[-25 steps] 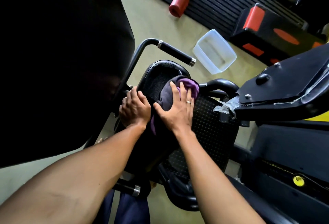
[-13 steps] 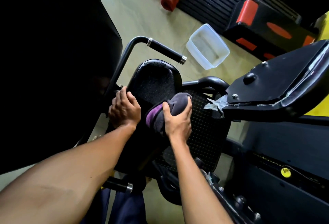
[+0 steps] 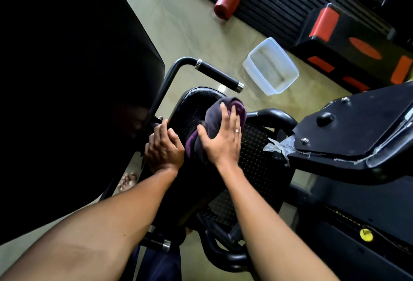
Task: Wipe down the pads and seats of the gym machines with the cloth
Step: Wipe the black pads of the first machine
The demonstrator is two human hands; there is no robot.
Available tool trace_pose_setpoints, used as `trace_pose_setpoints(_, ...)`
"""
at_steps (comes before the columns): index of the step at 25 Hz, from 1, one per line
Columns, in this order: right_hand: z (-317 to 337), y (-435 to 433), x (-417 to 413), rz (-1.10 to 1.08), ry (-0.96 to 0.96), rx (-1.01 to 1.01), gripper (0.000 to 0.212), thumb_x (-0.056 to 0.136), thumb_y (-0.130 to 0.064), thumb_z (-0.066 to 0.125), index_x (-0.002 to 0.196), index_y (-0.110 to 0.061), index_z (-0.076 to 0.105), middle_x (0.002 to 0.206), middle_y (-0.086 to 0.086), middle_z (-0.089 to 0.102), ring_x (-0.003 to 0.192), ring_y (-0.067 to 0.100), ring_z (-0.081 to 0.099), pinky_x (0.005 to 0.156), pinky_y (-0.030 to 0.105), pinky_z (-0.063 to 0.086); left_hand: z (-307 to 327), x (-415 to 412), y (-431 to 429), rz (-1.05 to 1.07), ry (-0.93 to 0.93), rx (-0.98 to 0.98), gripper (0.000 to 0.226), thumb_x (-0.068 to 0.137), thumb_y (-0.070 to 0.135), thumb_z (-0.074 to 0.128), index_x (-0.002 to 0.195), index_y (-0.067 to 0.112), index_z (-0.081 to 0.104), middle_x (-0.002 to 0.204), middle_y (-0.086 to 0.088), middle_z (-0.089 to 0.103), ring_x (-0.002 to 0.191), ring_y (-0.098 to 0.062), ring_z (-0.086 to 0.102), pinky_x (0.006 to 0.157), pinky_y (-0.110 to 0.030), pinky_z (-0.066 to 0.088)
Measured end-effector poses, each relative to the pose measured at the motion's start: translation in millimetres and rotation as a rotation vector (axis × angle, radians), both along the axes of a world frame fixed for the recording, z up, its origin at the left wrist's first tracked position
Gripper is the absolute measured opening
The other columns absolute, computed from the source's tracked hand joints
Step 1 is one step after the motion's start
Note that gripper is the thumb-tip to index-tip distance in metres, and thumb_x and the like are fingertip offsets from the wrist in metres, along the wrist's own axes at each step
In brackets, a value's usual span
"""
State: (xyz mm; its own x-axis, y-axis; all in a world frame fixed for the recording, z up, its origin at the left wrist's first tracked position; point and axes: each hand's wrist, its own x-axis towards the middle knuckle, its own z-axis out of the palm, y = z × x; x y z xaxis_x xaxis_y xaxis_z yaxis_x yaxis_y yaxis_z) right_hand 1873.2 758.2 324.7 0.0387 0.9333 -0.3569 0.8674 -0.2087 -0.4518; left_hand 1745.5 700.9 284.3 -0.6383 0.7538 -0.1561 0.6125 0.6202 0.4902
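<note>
From my seat at the feed, my right hand lies spread over the bunched grey-and-purple cloth, fingers fairly straight and thumb splayed out to the left, pressing it flat rather than clutching it. The cloth sits on the black seat pad just above the middle of the frame, at the pad's far, rounded end and toward its right edge. My left hand has its fingers curled round the pad's left edge, just beside the cloth, and looks to be bracing the pad. The pad's long axis runs from the lower centre of the frame up and away from me, so the cloth is at the top of that line, and I judge the next stroke has to draw back along it toward my wrists. The right hand is the one on the cloth, so that stroke falls to it. Right of the pad is a studded plate; a clear plastic tub stands on the floor beyond.
</note>
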Motion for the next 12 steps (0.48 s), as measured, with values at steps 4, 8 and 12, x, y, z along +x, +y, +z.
trace_pose_setpoints(4, -1, -9, 5, -0.014, -0.023, 0.0, 0.093, 0.08, -0.071, 0.048, 0.16, -0.033, 0.021, 0.17, -0.002, 0.007, 0.156, 0.024, 0.008, 0.125, 0.049, 0.014, -1, -1, 0, 0.0, 0.002, 0.009, 0.044, 0.096, 0.03, 0.035, 0.126, 0.014, 0.063, 0.115, -0.007, 0.068, 0.093, -0.037, 0.064, 0.073, -0.043, 0.048)
trace_pose_setpoints(8, -12, 67, -24, 0.109, -0.097, 0.015, 0.083, 0.077, -0.069, 0.052, 0.152, -0.042, 0.03, 0.165, -0.008, 0.024, 0.154, 0.023, 0.016, 0.124, 0.053, 0.01, -3, -2, 1, 0.0, -0.003, -0.004, 0.043, 0.096, 0.03, 0.036, 0.127, 0.016, 0.063, 0.116, -0.006, 0.068, 0.094, -0.035, 0.063, 0.074, -0.042, 0.048)
trace_pose_setpoints(12, -11, 78, -53, 0.471, -0.153, 0.027, 0.073, 0.078, -0.068, 0.05, 0.145, -0.041, 0.042, 0.158, -0.007, 0.038, 0.151, 0.024, 0.025, 0.123, 0.057, -0.001, -3, -2, 1, -0.013, 0.001, -0.011, 0.045, 0.097, 0.033, 0.033, 0.128, 0.016, 0.063, 0.119, -0.006, 0.067, 0.095, -0.036, 0.064, 0.074, -0.042, 0.048)
